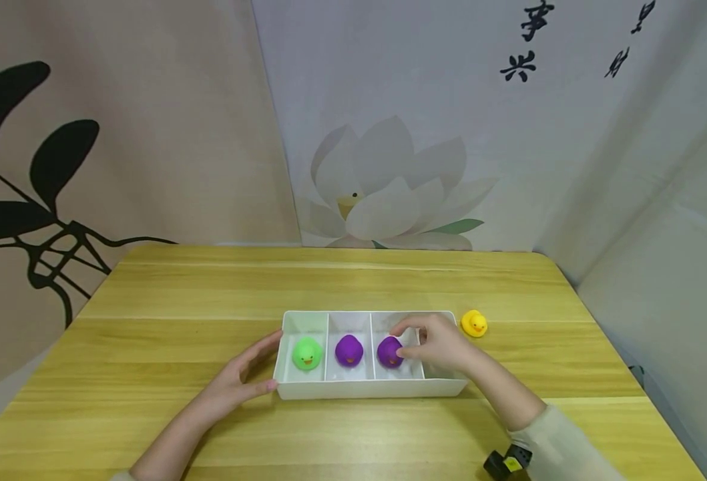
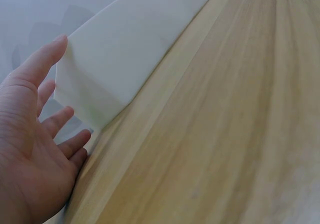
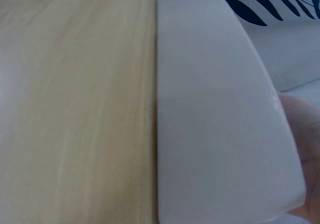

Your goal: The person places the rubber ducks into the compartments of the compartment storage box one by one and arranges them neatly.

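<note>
We saw a white tray (image 1: 353,389) with three compartments sitting near the lower middle of the head view, on a pale wooden surface (image 1: 209,294). A green duck (image 1: 307,353) sat in the left compartment, a purple duck (image 1: 349,350) in the middle one, and a second purple duck (image 1: 388,351) in the right one. A yellow duck (image 1: 475,323) stood on the surface just beside the tray's upper right corner, outside it.

The right hand (image 1: 440,344) reached into the right compartment from the lower right of the frame, its fingers (image 1: 406,326) curled over and its thumb at the side of the second purple duck; it appeared to pinch that duck. The right wrist view showed only the tray's white outer wall (image 3: 215,114) and a sliver of the hand at the right edge.

The left hand (image 1: 242,381) lay at the tray's left end with straight, relaxed fingers (image 2: 47,59) spread against the wall, holding nothing. The left wrist view showed the same open palm (image 2: 30,154) beside the tray's corner.

A painted lotus and dark leaves covered the backdrop in the upper part of the frame.
</note>
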`<state>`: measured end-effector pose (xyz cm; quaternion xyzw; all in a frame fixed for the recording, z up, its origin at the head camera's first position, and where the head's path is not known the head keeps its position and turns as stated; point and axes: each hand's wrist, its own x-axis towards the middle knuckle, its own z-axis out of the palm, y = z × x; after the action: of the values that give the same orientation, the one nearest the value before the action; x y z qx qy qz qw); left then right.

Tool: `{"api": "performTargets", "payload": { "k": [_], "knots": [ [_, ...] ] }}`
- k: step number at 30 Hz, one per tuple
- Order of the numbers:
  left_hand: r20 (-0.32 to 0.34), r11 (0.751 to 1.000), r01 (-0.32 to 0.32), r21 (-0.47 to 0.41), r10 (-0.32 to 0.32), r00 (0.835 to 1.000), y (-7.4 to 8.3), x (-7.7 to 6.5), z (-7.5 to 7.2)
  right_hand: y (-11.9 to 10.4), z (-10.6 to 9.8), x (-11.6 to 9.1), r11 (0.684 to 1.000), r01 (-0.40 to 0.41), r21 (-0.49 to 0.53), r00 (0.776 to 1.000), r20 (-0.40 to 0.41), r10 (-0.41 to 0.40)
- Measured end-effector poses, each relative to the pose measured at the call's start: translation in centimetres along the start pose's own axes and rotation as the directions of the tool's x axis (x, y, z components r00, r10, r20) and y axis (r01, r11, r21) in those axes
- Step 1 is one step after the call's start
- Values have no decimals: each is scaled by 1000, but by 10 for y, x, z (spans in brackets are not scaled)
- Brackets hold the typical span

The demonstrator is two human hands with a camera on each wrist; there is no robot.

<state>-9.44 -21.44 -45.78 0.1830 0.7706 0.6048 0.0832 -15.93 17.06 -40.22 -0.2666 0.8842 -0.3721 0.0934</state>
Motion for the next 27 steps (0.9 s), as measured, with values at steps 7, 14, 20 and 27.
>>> {"api": "performTargets", "payload": {
  "k": [7, 14, 20, 27],
  "knots": [
    [1, 1000, 4, 9, -4, 1000, 0, 0, 1, -3, -9, -11, 996, 44, 81, 995, -87, -37],
    [-4, 1000, 8, 7, -8, 1000, 1, 0, 1, -3, -19, -25, 990, 56, 127, 983, -178, -33],
    [0, 1000, 5, 5, -5, 1000, 2, 0, 2, 3, -26, -36, 987, 36, 157, 968, -251, 4],
    [-2, 1000, 3, 6, -3, 1000, 2, 0, 2, 13, -37, -45, 987, 41, 154, 944, -329, 12]
  ]
}}
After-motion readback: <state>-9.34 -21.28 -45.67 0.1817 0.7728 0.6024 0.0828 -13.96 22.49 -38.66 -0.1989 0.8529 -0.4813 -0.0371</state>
